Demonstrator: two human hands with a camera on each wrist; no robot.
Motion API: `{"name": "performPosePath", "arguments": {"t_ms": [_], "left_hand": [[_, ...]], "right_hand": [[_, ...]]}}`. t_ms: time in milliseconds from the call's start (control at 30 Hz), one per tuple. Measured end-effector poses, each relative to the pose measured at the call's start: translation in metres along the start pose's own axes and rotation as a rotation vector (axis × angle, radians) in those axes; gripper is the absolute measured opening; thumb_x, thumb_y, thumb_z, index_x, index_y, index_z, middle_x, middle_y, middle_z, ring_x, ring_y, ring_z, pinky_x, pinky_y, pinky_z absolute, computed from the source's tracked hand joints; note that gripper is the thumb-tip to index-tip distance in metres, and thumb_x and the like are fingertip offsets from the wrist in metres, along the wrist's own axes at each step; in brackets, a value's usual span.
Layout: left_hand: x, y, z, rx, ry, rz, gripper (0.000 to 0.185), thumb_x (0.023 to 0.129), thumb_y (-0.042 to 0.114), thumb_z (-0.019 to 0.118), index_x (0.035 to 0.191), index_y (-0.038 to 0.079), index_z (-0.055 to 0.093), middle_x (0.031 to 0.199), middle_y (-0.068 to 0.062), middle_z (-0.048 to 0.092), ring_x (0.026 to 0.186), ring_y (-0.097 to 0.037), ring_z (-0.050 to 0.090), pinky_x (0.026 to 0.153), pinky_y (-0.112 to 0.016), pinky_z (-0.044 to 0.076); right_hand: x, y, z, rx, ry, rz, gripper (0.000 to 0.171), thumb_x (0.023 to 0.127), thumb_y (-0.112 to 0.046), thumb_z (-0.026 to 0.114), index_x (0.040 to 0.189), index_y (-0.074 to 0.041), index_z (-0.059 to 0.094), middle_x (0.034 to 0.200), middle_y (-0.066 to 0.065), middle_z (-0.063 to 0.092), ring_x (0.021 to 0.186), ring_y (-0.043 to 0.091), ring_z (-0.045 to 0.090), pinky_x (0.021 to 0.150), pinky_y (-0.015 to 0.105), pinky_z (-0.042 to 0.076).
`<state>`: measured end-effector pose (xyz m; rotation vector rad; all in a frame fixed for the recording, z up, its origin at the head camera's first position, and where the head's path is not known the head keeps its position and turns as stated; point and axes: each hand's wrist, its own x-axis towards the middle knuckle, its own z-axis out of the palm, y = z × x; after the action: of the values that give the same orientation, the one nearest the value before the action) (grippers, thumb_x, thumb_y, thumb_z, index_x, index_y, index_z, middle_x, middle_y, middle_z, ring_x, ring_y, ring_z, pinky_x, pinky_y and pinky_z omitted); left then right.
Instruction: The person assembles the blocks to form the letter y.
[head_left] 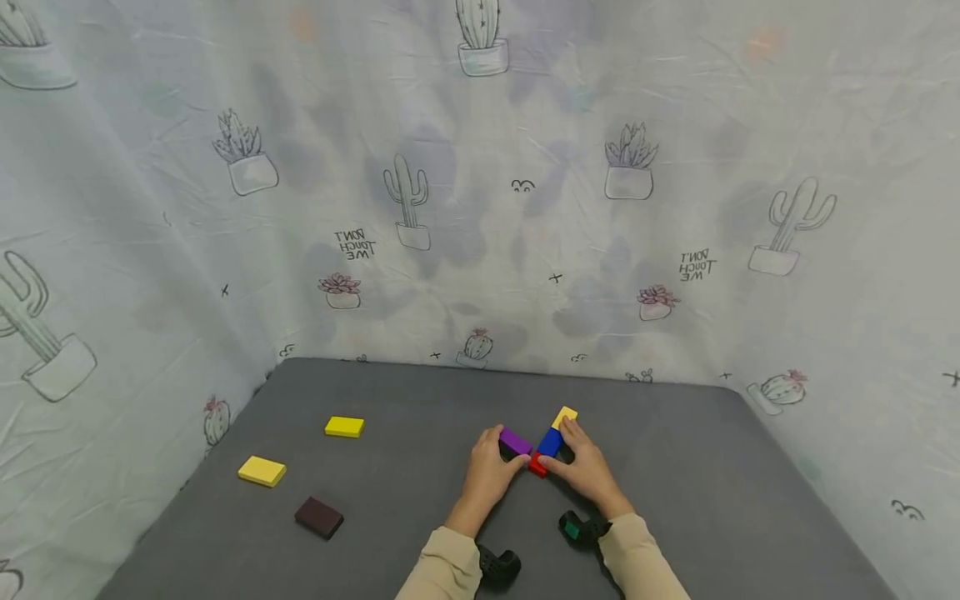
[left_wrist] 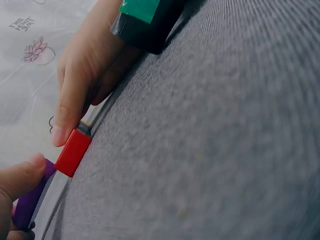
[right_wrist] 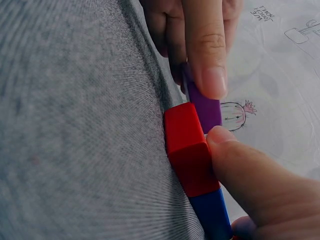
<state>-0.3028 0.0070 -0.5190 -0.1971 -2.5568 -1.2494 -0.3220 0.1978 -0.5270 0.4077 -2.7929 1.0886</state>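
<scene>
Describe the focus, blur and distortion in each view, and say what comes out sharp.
Head view: even soft light, wide-angle bowing of the cloth backdrop, blocks small but sharp. Left wrist view: the red block is fairly crisp, the grey mat smears toward the edges. Right wrist view: red block and purple block sharp, near mat blurred.

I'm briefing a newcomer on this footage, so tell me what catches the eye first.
Mid-mat, both hands meet over bright blocks: the left hand pinches a purple block, while the right hand holds a row of red block, blue block and yellow block. To the left on the grey mat lie two yellow tiles and a dark brown tile.
</scene>
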Motion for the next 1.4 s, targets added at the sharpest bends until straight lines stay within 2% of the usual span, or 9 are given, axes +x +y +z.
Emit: {"name": "performPosePath", "arguments": {"t_ms": [300, 467, 767, 1067, 1400], "left_hand": [[-0.002, 0.002, 0.0, -0.005, 0.006, -0.005, 0.066, 0.078, 0.029, 0.078, 0.126, -0.009, 0.052, 0.117, -0.022, 0.058, 0.108, -0.036, 0.058, 0.09, -0.049, 0.05], [-0.002, 0.001, -0.001, 0.033, 0.012, 0.003, 0.065, 0.077, 0.028, 0.078, 0.124, -0.009, 0.052, 0.117, -0.023, 0.058, 0.107, -0.036, 0.058, 0.09, -0.049, 0.05], [-0.003, 0.003, 0.001, 0.044, -0.017, -0.003, 0.064, 0.081, 0.027, 0.075, 0.126, -0.01, 0.05, 0.123, -0.025, 0.054, 0.114, -0.038, 0.054, 0.094, -0.05, 0.048], [-0.004, 0.0, 0.002, -0.05, -0.064, -0.016, 0.073, 0.082, 0.032, 0.074, 0.133, -0.01, 0.045, 0.132, -0.027, 0.049, 0.122, -0.04, 0.049, 0.099, -0.053, 0.043], [-0.004, -0.01, -0.01, -0.111, -0.115, -0.002, 0.065, 0.085, 0.029, 0.072, 0.133, -0.007, 0.047, 0.132, -0.025, 0.051, 0.124, -0.039, 0.048, 0.102, -0.053, 0.041]], "right_hand": [[0.004, -0.003, -0.002, -0.009, -0.003, -0.023, 0.087, 0.082, -0.046, 0.07, 0.143, 0.004, 0.034, 0.154, 0.02, 0.026, 0.143, 0.038, 0.02, 0.11, 0.059, 0.027], [0.007, -0.005, -0.001, -0.005, -0.014, -0.022, 0.086, 0.082, -0.046, 0.07, 0.143, 0.004, 0.034, 0.154, 0.019, 0.025, 0.143, 0.037, 0.019, 0.111, 0.058, 0.027], [0.006, -0.005, -0.002, -0.005, -0.003, -0.015, 0.087, 0.082, -0.046, 0.07, 0.143, 0.003, 0.034, 0.154, 0.019, 0.025, 0.143, 0.038, 0.02, 0.11, 0.059, 0.027], [0.003, -0.001, -0.004, -0.012, 0.005, -0.02, 0.086, 0.082, -0.044, 0.07, 0.143, 0.004, 0.035, 0.153, 0.02, 0.026, 0.143, 0.038, 0.02, 0.11, 0.059, 0.027], [0.0, 0.003, -0.003, -0.028, -0.006, -0.011, 0.087, 0.082, -0.046, 0.07, 0.143, 0.004, 0.034, 0.153, 0.02, 0.027, 0.142, 0.039, 0.021, 0.11, 0.059, 0.027]]}}
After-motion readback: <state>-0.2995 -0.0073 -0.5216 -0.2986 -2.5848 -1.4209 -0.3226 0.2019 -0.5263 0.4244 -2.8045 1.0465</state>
